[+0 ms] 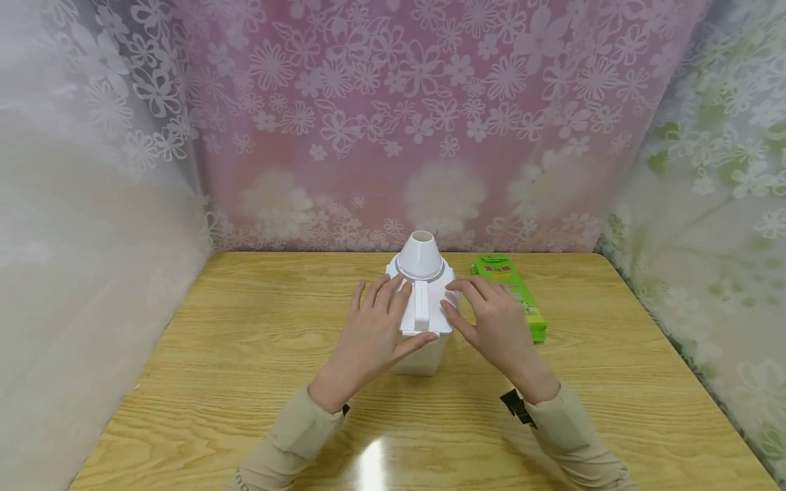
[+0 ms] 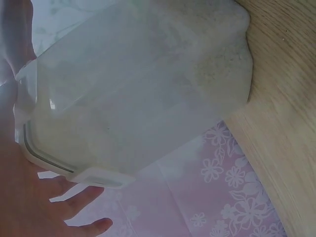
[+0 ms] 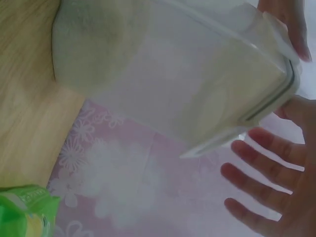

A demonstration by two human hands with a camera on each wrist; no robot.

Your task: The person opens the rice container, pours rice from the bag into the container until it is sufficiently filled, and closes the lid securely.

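A tall translucent storage container [image 1: 416, 360] stands upright on the table with pale grainy contents low inside. Its white lid [image 1: 437, 310] carries a handle and a cone-shaped cup [image 1: 420, 258]. My left hand [image 1: 373, 334] lies over the lid's left side with fingers spread, its thumb along the front edge. At the right edge of the lid is my right hand [image 1: 496, 324], fingers gently bent and thumb near the rim. In the wrist views, side flaps [image 2: 104, 177] of the lid stick out from the container, close to the fingers of each hand.
A green packet [image 1: 520, 294] lies on the wooden table [image 1: 258, 341] just right of the container, behind my right hand. A pink floral curtain [image 1: 381, 136] hangs at the table's back edge, with pale sheets along both sides.
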